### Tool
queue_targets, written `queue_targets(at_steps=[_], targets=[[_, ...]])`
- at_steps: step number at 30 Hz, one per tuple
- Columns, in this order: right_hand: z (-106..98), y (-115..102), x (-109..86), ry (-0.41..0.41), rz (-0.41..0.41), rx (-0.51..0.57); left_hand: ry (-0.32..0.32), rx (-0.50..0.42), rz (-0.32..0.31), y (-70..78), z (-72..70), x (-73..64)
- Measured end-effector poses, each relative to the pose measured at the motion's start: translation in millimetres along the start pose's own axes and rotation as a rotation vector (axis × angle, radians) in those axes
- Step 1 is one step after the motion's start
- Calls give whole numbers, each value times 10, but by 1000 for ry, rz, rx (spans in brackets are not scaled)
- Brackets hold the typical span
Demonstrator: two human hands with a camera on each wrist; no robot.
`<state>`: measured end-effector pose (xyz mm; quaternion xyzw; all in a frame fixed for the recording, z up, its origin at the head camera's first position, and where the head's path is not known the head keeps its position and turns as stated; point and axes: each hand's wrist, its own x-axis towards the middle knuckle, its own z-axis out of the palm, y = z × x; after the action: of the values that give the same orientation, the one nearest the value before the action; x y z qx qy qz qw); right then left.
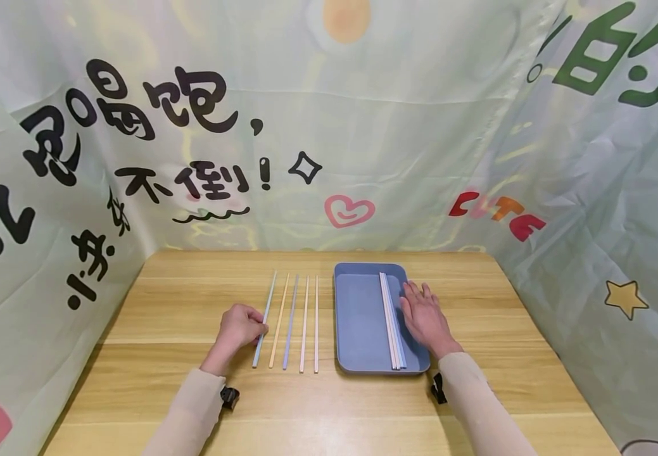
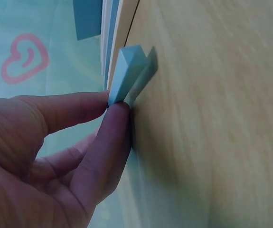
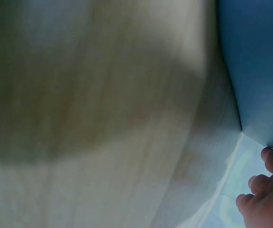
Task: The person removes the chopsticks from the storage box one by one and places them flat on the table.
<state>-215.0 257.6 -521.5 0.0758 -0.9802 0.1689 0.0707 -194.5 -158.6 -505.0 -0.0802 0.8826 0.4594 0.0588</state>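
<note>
My left hand [image 1: 242, 326] pinches a light blue chopstick [image 1: 270, 299] between thumb and fingers at the left end of a row. In the left wrist view the near tip of this chopstick [image 2: 128, 71] points up past the fingertips, close over the table. To its right lie a yellow chopstick [image 1: 280, 320], a blue-purple chopstick [image 1: 291, 320] and two pale pink ones, roughly parallel. My right hand [image 1: 428, 323] rests with extended fingers at the right rim of a blue tray [image 1: 360, 323]. A bundle of pale pink and blue chopsticks [image 1: 391, 320] lies lengthwise inside the tray, on its right side.
The wooden table [image 1: 192, 316] runs back to a printed cloth [image 1: 408, 145] that hangs behind it and along both sides. A dark strap-mounted device [image 1: 229, 398] sits at the left wrist, another [image 1: 438, 388] at the right.
</note>
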Motion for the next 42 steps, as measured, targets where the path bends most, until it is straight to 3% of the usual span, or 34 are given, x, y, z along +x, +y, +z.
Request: queue_targets(at_steps=[8,16,22,29,37,42], targets=[[-9,-7,-4,-2,-7,1,38,58,25,-23,41,15],[-8,-12,-12,3,-7,-4,35,37,2,6,17,28],[-6,-13,-16,12,-12,-11,78,29,91,178,53,55],[5,-4,-20,14,-15,-8,30,-89,181,496,306,79],[30,16,-13,17,-10,-1,-82,-228,215,865,689,60],[31,28,-6,30,-14,6,-116,-187,271,1072,946,15]])
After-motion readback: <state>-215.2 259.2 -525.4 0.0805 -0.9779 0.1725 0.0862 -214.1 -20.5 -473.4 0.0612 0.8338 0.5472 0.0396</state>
